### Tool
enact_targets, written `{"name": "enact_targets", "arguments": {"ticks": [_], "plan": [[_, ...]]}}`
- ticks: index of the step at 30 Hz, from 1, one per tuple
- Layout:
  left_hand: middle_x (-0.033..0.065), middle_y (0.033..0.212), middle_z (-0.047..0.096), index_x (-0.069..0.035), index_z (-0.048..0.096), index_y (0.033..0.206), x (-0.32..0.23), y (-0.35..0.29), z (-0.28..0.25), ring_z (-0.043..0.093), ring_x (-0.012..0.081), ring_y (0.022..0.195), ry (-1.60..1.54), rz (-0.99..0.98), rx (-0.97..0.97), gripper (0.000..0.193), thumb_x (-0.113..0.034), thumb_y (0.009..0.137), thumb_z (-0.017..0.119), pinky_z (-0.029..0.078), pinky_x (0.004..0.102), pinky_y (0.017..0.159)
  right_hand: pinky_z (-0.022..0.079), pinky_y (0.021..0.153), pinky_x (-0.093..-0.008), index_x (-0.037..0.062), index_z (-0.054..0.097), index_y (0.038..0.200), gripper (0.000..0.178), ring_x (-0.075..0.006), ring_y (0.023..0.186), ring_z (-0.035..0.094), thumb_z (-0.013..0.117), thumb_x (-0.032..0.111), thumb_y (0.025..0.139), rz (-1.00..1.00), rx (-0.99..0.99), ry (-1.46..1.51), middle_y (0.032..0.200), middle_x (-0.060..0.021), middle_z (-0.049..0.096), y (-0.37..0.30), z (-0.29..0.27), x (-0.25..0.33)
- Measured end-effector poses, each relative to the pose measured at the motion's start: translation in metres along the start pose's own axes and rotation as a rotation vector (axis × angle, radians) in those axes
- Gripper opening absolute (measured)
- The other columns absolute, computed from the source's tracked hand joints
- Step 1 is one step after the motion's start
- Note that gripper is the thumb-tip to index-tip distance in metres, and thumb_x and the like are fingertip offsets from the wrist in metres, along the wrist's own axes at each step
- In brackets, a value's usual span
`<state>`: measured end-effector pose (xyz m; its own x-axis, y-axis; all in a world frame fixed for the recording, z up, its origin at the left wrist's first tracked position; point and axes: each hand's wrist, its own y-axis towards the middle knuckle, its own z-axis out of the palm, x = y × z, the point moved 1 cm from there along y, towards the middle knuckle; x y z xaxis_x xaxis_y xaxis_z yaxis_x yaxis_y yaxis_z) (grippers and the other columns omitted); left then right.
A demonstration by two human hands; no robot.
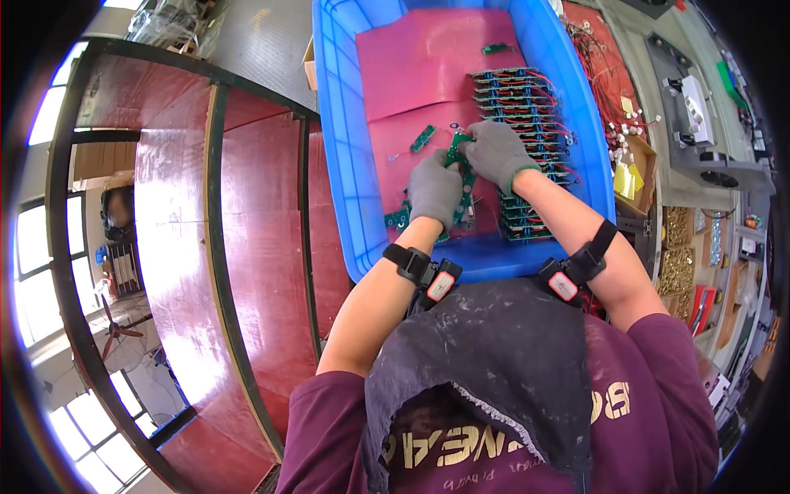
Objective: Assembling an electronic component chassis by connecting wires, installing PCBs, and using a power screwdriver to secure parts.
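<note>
In grey gloves, my left hand and my right hand work close together inside a blue plastic bin. Both are closed on a small green circuit board, which shows between the fingertips. Below the hands lie more loose green boards, partly covered by my left hand. Just beyond it, a small green board rests on the red sheet lining the bin. To the right of my right hand stands a long row of circuit boards with red wires, packed side by side.
Another small board lies at the bin's far end. Right of the bin are red wires with white connectors and a cardboard box with yellow pieces. Large red panels in a dark frame stand on the left.
</note>
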<state>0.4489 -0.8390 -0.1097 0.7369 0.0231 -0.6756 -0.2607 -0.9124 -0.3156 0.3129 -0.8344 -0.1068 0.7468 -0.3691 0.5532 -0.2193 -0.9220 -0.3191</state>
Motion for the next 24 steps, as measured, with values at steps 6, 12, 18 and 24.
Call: {"name": "enact_targets", "arguments": {"ticks": [6,12,18,24], "plan": [[0.0208,0.095,0.065,-0.007,0.065,0.101,0.012,0.016,-0.003,0.061,0.0387,0.092,0.050,-0.035,0.014,0.021,-0.019,0.084,0.059,0.048,0.0450,0.077,0.051,0.081,-0.0436,0.0051,0.069,0.091,0.024,-0.0369,0.088,0.064,0.056,0.023,0.082,-0.089,-0.084,-0.128,0.092,-0.0207,0.066,0.000,0.000,0.012],[0.0130,0.104,0.067,0.000,0.060,0.117,0.031,0.030,-0.022,0.063,0.0185,0.095,-0.198,-0.184,0.259,0.033,-0.011,0.086,0.059,0.048,0.0304,0.082,0.050,0.076,-0.0438,0.0070,0.066,0.104,0.029,-0.0341,0.085,0.064,0.058,0.028,0.085,-0.163,-0.142,0.101,0.087,-0.0202,0.066,-0.002,-0.026,0.008],[0.0120,0.100,0.067,0.000,0.060,0.114,0.030,0.023,-0.023,0.062,0.0167,0.090,-0.372,0.024,0.418,0.031,-0.012,0.086,0.062,0.048,0.0288,0.079,0.049,0.063,-0.0393,0.0038,0.060,0.107,0.026,-0.0305,0.066,0.064,0.058,0.022,0.089,-0.315,0.188,-0.003,0.075,-0.0176,0.063,0.000,-0.030,0.008],[0.0099,0.084,0.068,-0.003,0.063,0.108,0.025,0.016,-0.023,0.062,0.0159,0.072,-0.416,-0.023,0.540,0.025,-0.015,0.085,0.063,0.048,0.0306,0.068,0.050,0.067,-0.0426,0.0060,0.061,0.105,0.025,-0.0321,0.071,0.064,0.053,0.024,0.090,-0.257,0.265,0.205,0.078,-0.0165,0.066,0.002,-0.025,-0.002]]}}
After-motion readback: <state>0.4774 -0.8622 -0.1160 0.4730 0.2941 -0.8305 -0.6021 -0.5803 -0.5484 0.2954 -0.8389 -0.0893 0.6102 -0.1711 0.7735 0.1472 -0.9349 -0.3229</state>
